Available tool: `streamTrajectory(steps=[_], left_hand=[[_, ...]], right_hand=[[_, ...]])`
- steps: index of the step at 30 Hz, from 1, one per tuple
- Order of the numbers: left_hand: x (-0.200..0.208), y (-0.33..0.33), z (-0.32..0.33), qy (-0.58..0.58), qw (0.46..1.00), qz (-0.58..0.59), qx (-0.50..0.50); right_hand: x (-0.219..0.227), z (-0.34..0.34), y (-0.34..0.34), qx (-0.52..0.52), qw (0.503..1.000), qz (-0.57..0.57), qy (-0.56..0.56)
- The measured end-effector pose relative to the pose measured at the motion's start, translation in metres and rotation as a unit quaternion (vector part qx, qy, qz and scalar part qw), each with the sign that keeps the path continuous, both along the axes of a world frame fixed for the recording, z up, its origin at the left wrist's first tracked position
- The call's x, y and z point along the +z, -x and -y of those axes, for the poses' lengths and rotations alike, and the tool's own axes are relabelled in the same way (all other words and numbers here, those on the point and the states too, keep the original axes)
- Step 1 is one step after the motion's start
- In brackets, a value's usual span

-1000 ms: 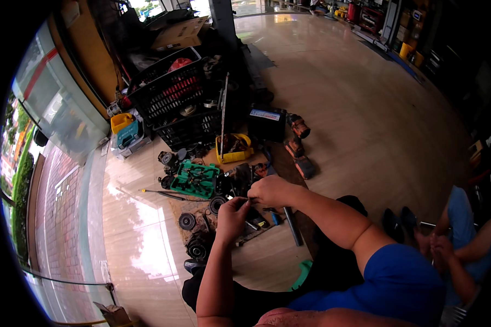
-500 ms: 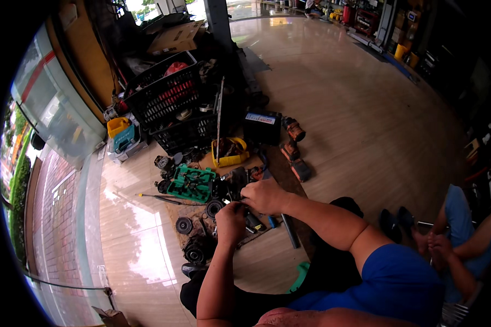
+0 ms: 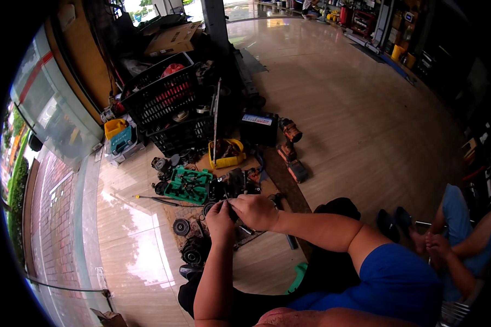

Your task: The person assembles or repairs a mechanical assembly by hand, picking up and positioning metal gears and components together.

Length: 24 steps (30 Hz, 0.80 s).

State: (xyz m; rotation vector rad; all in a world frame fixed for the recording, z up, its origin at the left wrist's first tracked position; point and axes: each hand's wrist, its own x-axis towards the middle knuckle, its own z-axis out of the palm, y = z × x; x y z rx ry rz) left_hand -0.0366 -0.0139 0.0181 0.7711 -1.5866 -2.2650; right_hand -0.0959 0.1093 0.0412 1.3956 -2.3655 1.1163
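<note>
My left hand (image 3: 220, 220) and my right hand (image 3: 255, 211) meet fingertip to fingertip above a parts mat on the floor. Both are closed in a pinch, and whatever small thing lies between the fingers is too dark and small to name. Just beyond them is an open green tool case (image 3: 188, 184) with dark pieces inside. A round black pulley-like part (image 3: 181, 226) lies to the left of my left hand, with a larger dark ringed part (image 3: 193, 252) nearer to me. Part of the mat is hidden by my hands.
Behind the case are a yellow tub (image 3: 227, 153) of parts, a black battery (image 3: 258, 128) and an orange-black power tool (image 3: 292, 162). Black crates (image 3: 163, 98) stand at the far left. A seated person's clasped hands (image 3: 439, 242) show at the right.
My two hands have shifted a little to the left, and the right one is lower. They remain close together, fingers pinched. The whole view has moved slightly.
</note>
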Motion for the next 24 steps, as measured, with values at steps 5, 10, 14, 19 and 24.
streamTrajectory(steps=[5,10,14,19,24], left_hand=[[-0.009,0.002,0.003,-0.160,0.986,-0.053,0.008],[-0.012,0.004,0.002,-0.245,0.965,-0.087,0.008],[-0.017,0.002,0.002,-0.302,0.943,-0.139,-0.001],[-0.015,0.003,0.000,-0.299,0.945,-0.137,0.004],[-0.013,0.003,-0.002,-0.270,0.955,-0.124,0.010]], right_hand=[[-0.001,0.002,0.000,-0.007,0.998,-0.058,0.005],[-0.002,0.003,-0.001,-0.010,0.995,-0.100,0.007],[0.000,0.006,-0.001,-0.014,0.993,-0.114,0.028],[-0.003,0.006,0.001,-0.002,0.998,-0.064,0.029],[0.002,0.004,0.002,0.002,0.999,0.007,0.036]])
